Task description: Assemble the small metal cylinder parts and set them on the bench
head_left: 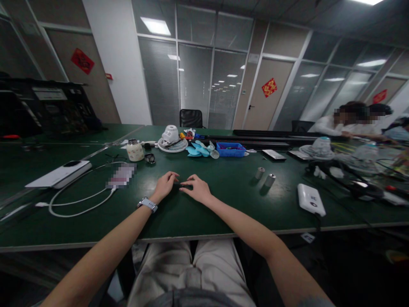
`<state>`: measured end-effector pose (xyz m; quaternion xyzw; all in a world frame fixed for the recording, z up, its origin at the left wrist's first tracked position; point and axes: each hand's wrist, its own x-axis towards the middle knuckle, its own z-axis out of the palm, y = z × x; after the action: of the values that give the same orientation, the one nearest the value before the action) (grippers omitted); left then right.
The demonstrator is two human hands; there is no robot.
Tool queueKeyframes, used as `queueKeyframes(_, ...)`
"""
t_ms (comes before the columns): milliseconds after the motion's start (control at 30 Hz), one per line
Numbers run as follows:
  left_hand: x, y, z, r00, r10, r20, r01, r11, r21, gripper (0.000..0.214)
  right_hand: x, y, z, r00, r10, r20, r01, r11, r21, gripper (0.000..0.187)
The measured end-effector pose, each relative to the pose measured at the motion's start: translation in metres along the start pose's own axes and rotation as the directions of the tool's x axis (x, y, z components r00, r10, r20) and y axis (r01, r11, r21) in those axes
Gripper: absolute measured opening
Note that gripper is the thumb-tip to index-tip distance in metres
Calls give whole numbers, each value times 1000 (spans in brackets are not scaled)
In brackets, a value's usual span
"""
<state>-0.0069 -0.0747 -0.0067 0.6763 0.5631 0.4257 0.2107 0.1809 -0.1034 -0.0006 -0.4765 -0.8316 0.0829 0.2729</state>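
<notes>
Left hand (166,184): bent fingers, near the desk's (223,219) front edge; cannot tell if gripping.
Right hand (198,189): half-curled just beside it; likewise unclear.
Fan blades (202,150): beyond the hands.
Batteries (270,180): two, right of both.

Dim room here, ceiling lights (156,26) glowing high beyond the fingers (172,174), echoing in the glass (196,81)! A soft sheen on the desk (284,187) to their right, shadows beside the metal cylinders (270,181); far right smears, walls lean, and left of them the phone (121,176) is pixelated.
</notes>
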Motion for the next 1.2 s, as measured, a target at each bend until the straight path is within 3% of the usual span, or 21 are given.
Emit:
queueKeyframes(167,1,0,1,1000,5,10,-5,999,48,35,2,6,2,1000,-16,-15,16,999,-29,21)
queueKeyframes(333,0,2,0,1000,3,20,-4,997,71,36,4,7,-1,999,-37,15,38,998,-43,21)
queueKeyframes(400,-1,3,-1,1000,0,21,-2,998,70,36,7,11,-10,1000,-11,-2,11,998,-58,21)
queueKeyframes(467,-2,4,-2,1000,-12,25,10,997,71,36,8,25,-32,990,61,-124,-70,995,-71,22)
queueKeyframes(533,-2,6,-3,999,-20,31,18,997,74,36,3,53,-64,922,187,-338,-228,970,-83,26)
queueKeyframes(633,-2,7,-3,999,-18,45,15,997,75,36,-16,107,-117,682,396,-615,-545,835,-67,30)
queueKeyframes(733,-1,4,-1,998,-10,57,6,997,77,36,-40,154,-153,450,524,-724,-736,676,32,31)
queueKeyframes(800,0,2,-1,998,-3,60,-1,997,71,36,-52,174,-163,370,576,-729,-791,606,78,32)
queueKeyframes(867,0,2,-1,998,3,61,-7,998,62,36,-57,185,-164,345,619,-706,-819,566,95,32)
queueKeyframes(1200,-3,5,-2,998,3,61,-8,996,86,38,-55,190,-162,338,668,-663,-856,511,78,31)
